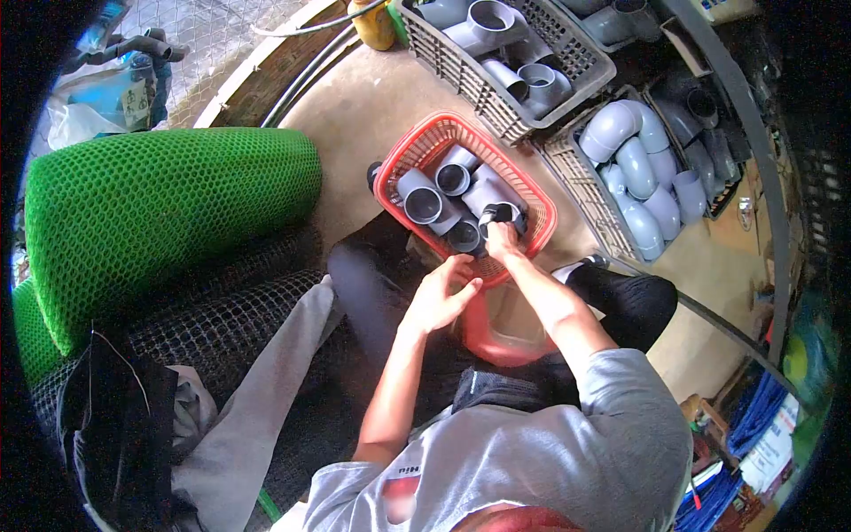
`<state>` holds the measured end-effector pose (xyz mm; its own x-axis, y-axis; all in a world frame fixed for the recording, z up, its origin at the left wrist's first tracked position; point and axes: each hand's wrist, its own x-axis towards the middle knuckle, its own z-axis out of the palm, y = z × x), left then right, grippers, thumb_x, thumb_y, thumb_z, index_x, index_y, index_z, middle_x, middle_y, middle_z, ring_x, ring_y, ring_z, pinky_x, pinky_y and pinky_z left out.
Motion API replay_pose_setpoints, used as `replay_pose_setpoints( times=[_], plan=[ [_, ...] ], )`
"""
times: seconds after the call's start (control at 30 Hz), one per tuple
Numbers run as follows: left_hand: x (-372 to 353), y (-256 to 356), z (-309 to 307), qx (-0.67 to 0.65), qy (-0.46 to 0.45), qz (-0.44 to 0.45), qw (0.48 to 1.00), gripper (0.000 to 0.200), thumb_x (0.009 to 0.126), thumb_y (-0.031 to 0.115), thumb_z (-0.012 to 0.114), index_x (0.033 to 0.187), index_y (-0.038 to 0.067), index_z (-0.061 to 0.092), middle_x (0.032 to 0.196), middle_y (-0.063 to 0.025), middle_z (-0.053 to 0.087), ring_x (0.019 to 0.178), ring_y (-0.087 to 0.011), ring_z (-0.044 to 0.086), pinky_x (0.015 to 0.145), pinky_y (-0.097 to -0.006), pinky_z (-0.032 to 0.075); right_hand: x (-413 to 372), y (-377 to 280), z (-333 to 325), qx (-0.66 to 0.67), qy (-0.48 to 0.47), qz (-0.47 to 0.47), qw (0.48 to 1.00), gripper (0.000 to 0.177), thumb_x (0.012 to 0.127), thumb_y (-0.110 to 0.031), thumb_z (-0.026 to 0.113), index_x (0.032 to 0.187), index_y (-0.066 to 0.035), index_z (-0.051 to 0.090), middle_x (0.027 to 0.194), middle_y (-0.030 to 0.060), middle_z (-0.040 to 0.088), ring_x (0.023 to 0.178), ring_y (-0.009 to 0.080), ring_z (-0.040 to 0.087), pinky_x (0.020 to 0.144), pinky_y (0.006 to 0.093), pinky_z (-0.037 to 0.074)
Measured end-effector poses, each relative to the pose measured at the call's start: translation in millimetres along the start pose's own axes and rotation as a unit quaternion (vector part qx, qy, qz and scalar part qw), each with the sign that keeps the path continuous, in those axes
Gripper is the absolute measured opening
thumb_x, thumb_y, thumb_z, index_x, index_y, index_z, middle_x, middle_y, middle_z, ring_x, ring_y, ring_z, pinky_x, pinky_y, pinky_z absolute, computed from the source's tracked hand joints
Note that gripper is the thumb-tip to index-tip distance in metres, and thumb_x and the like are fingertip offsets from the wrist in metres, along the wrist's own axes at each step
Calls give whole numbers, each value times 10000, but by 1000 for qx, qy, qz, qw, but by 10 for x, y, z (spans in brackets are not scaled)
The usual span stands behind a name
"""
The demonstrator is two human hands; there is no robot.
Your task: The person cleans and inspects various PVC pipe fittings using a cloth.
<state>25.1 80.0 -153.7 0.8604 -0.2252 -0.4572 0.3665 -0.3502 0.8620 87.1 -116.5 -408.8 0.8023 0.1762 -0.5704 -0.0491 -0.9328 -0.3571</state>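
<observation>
Grip of right hand [502, 238] closed on grey pipe fitting [499, 213] in red basket [403, 155], fingertips hidden; left hand [441, 293] loosely open, empty, at rim

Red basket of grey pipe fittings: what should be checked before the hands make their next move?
1. Right hand grips a fitting in the red basket: ok, fingers closed on it.
2. Left hand free: ok, open and empty by the basket's near rim.
3. Held fitting clear of neighbouring fittings: not ok, they crowd against it.
4. Basket sits steady: cannot tell, its support is mostly hidden.
</observation>
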Motion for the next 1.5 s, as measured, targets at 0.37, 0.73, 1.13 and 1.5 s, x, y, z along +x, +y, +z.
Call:
replay_pose_setpoints(
  times=[0.37, 0.73, 1.13, 1.5],
  plan=[
    [14, 16, 4, 9, 0, 12, 1000, 482, 933, 265, 720, 1302, -6, 569, 1012, -132, 706, 897, -213, 711, 845, -348, 563, -64, 120, -524, 5, -47, 5, 999, 212, 838, -144, 691, 1021, -46, 733, 1010, 226, 736, 1037, 387, 707, 928, 489, 551],
    [36, -36, 35, 34, -5, 10, 999, 506, 928, 306, 716, 1308, 6, 568, 1063, -147, 713, 945, -250, 717, 887, -377, 555, 73, 552, -688, 161, 207, 72, 962, 456, 771, -36, 734, 1214, -2, 630, 1077, 273, 697, 1044, 438, 675, 938, 503, 530],
    [48, -109, 55, 68, -25, -11, 997, 529, 920, 326, 702, 1318, 6, 566, 1119, -167, 699, 977, -287, 715, 899, -395, 554, 8, 370, 1, 107, 142, -38, 983, 770, 794, 46, 661, 1511, 47, 381, 1658, 292, 136, 1553, 450, 68, 1273, 442, 180],
    [91, -45, 67, 46, -16, -19, 999, 569, 909, 306, 725, 1362, 14, 541, 1163, -190, 678, 986, -292, 707, 921, -399, 552, 212, 73, -412, 282, 111, -41, 952, 500, 845, -27, 546, 1340, 25, 599, 1286, 284, 641, 1261, 384, 607, 1068, 415, 478]
  ],
)
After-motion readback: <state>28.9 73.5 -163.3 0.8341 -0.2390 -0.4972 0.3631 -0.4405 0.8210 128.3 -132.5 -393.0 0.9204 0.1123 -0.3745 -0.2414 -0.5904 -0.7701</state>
